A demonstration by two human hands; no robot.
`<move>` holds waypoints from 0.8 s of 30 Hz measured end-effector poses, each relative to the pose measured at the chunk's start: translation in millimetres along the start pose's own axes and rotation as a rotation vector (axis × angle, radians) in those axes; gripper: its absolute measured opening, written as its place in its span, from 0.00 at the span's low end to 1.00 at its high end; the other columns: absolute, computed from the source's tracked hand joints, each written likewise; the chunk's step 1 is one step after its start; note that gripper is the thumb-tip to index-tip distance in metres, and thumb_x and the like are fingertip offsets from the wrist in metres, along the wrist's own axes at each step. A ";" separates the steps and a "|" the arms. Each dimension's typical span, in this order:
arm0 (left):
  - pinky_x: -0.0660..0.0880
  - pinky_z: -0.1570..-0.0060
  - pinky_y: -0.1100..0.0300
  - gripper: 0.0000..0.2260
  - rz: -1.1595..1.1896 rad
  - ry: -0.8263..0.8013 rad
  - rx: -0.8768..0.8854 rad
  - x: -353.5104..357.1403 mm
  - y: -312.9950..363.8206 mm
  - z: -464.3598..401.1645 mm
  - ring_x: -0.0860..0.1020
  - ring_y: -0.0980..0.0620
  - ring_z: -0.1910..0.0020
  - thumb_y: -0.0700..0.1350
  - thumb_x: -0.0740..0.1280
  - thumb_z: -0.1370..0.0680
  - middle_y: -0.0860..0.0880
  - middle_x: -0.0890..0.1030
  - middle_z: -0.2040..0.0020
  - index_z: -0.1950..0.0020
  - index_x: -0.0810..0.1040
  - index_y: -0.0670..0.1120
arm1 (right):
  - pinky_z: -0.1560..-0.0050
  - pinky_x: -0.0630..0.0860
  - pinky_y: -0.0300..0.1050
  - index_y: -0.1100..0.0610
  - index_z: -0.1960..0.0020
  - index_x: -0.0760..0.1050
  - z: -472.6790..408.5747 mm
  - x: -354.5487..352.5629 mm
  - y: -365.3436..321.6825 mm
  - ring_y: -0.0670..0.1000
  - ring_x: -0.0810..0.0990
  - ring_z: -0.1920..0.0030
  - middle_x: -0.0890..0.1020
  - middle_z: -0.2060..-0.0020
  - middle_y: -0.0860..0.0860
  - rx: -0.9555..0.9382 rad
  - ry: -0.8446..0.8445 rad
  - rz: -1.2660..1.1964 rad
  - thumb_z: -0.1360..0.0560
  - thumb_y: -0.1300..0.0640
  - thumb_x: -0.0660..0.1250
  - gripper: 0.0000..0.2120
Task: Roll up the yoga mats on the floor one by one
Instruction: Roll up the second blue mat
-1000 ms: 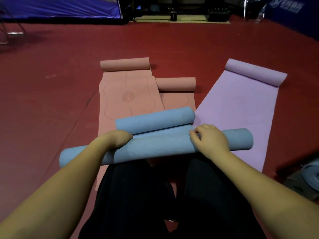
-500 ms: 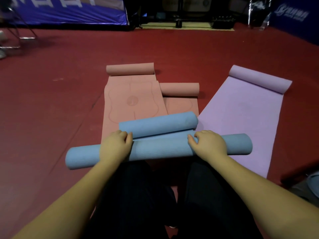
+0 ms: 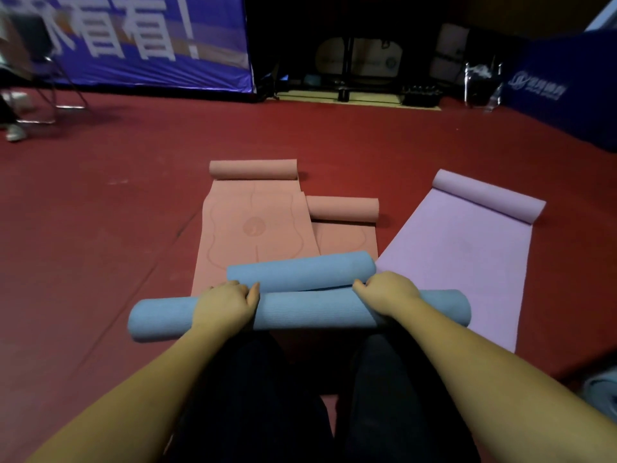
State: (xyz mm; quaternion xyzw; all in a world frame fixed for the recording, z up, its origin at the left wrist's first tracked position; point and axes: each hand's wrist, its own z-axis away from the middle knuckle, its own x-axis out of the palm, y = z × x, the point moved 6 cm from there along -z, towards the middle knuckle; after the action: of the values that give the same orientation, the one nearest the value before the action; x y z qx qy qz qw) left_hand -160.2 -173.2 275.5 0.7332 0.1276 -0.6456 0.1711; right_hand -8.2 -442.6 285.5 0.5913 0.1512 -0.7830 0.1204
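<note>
Item: long blue foam yoga mat roll [image 3: 310,310], on the red floor [image 3: 100,262] at the knees, long axis left-to-right. Left hand [image 3: 225,304] and right hand [image 3: 387,294] rest knuckles-up on it, fingers curled over the far side, equally near. Shorter blue roll [image 3: 300,270] touches just beyond.

- red floor [image 3: 334,135], looks like sports flooring, takes up pretty much the whole view
- two pink yoga mats side by side on it, bigger one [image 3: 247,225] left, smaller one [image 3: 347,237] right, far ends curled
- purple yoga mat [image 3: 460,248] flat on the right, far end curled too
- folding chair [image 3: 50,91] far left
</note>
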 end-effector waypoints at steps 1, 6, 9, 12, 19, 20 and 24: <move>0.66 0.56 0.53 0.24 -0.002 -0.015 -0.002 -2.2 1.0 -1.4 0.78 0.43 0.55 0.57 0.50 0.17 0.46 0.82 0.52 0.58 0.79 0.46 | 0.45 0.72 0.49 0.56 0.40 0.80 1.0 -3.1 1.9 0.57 0.78 0.43 0.81 0.41 0.57 0.000 -0.023 -0.010 0.21 0.39 0.49 0.29; 0.70 0.50 0.54 0.25 0.011 -0.255 -0.060 -15.4 4.5 1.2 0.78 0.43 0.46 0.57 0.47 0.16 0.43 0.80 0.43 0.46 0.80 0.45 | 0.35 0.66 0.48 0.58 0.29 0.72 12.0 -20.6 3.1 0.58 0.71 0.32 0.72 0.29 0.59 -0.011 -0.211 -0.019 0.19 0.41 0.51 0.28; 0.68 0.49 0.54 0.25 0.023 -0.365 -0.073 -11.7 1.4 5.1 0.77 0.42 0.42 0.56 0.48 0.17 0.40 0.79 0.39 0.42 0.79 0.44 | 0.34 0.65 0.48 0.56 0.28 0.71 13.1 -15.6 2.1 0.56 0.70 0.30 0.70 0.27 0.57 -0.003 -0.310 -0.051 0.20 0.42 0.53 0.27; 0.69 0.52 0.54 0.21 0.011 -0.433 -0.057 -2.8 1.3 13.7 0.76 0.43 0.48 0.53 0.49 0.17 0.40 0.79 0.42 0.47 0.78 0.44 | 0.34 0.65 0.48 0.55 0.28 0.71 13.4 0.5 2.2 0.56 0.70 0.31 0.70 0.27 0.56 0.022 -0.348 -0.094 0.21 0.41 0.54 0.27; 0.68 0.52 0.54 0.17 0.115 -0.454 -0.094 6.4 -11.2 2.0 0.73 0.46 0.49 0.55 0.50 0.18 0.44 0.79 0.42 0.44 0.76 0.49 | 0.54 0.71 0.47 0.51 0.61 0.73 1.0 -2.2 -3.8 0.54 0.76 0.53 0.82 0.51 0.51 -0.106 0.006 -0.048 0.21 0.43 0.53 0.18; 0.68 0.51 0.53 0.17 0.118 -0.457 -0.088 7.0 -11.5 -0.2 0.72 0.46 0.49 0.54 0.51 0.18 0.45 0.78 0.42 0.44 0.77 0.49 | 0.58 0.70 0.47 0.53 0.64 0.71 2.2 -5.7 -4.5 0.54 0.75 0.56 0.81 0.57 0.51 -0.113 0.084 -0.053 0.20 0.44 0.54 0.20; 0.69 0.51 0.54 0.15 0.160 -0.504 -0.102 7.2 -9.2 -6.5 0.75 0.46 0.49 0.53 0.54 0.19 0.47 0.79 0.45 0.49 0.78 0.50 | 0.64 0.65 0.47 0.56 0.70 0.68 8.0 -13.1 -4.0 0.56 0.75 0.62 0.75 0.69 0.51 -0.119 0.278 -0.053 0.19 0.45 0.53 0.25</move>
State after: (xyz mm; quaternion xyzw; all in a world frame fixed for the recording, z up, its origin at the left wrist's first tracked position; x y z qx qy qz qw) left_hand -157.2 -162.4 268.2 0.5475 0.0549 -0.7850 0.2845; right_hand -13.2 -441.7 300.5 0.6814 0.2283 -0.6862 0.1126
